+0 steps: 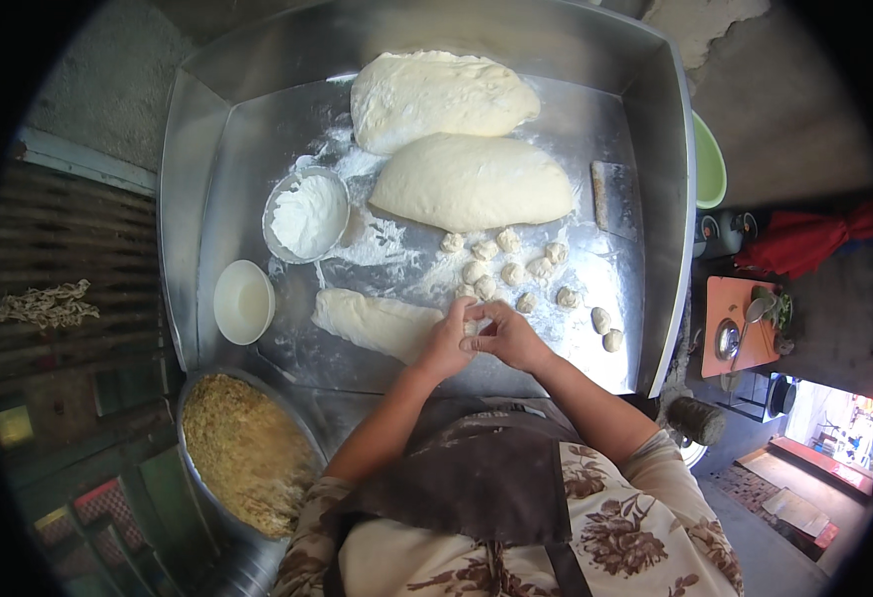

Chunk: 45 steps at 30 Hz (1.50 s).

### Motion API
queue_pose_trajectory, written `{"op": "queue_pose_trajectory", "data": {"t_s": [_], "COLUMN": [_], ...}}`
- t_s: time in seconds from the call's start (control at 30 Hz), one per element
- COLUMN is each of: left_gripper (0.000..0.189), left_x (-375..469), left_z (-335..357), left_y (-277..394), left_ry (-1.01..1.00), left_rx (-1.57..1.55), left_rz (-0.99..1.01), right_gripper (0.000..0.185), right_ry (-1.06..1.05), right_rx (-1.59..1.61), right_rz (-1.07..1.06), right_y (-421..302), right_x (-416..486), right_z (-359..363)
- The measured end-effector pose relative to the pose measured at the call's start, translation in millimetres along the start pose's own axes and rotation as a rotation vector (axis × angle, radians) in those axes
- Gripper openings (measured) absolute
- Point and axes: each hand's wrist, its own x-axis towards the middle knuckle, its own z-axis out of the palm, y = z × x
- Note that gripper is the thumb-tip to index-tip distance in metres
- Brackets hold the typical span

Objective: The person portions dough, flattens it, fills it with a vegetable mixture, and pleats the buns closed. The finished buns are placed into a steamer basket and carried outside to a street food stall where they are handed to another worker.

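My left hand (pixel 448 342) and my right hand (pixel 505 333) meet over the near part of the metal tray, with a small pale piece of dough (pixel 470 327) between their fingers. Beside my left hand lies a long roll of dough (pixel 376 321), its right end partly hidden by that hand. Several small pinched dough balls (pixel 512 274) are scattered on the floured metal beyond my hands. Farther back lie two large dough masses, a smooth one (pixel 473 183) in front of a rougher one (pixel 440 97). Which hand bears the small piece's weight is unclear.
A bowl of white flour (pixel 306 216) and a white bowl (pixel 244 302) stand at the tray's left. A flat scraper (pixel 615 200) lies near its right wall (pixel 664 209). A large basin of yellowish crumbly filling (pixel 246 455) is at the near left. A green basin (pixel 708 160) stands outside, right.
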Motion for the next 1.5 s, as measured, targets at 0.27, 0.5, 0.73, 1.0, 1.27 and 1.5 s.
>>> {"op": "queue_pose_trajectory", "data": {"t_s": [0.27,0.5,0.73,1.0,1.27,1.5], "left_gripper": [0.076,0.058,0.036,0.065,0.071,0.069], "left_x": [-1.5,-3.6,-7.1,-4.5,-14.4,-14.9], "left_z": [-1.2,16.8,12.7,2.3,-6.1,-1.2], "left_y": [9.0,0.1,-53.1,-21.8,6.7,15.3], "left_ry": [0.080,0.209,-0.184,-0.094,0.011,0.102], "left_rx": [-0.031,0.055,-0.032,0.106,-0.130,0.079], "left_rz": [-0.139,-0.211,-0.149,-0.072,-0.003,-0.166], "right_gripper": [0.033,0.030,0.020,0.038,0.021,0.020], "right_ry": [-0.050,0.256,-0.392,0.160,-0.185,-0.001], "right_rx": [0.365,-0.254,-0.160,-0.115,0.329,0.117], "right_rz": [0.082,-0.144,-0.207,-0.135,0.107,-0.063], "right_y": [-0.1,-2.0,-28.4,-30.9,5.2,-8.1], "right_x": [12.9,20.6,2.3,20.3,1.0,7.2], "right_z": [-17.2,21.2,11.8,1.7,1.1,-2.8]}}
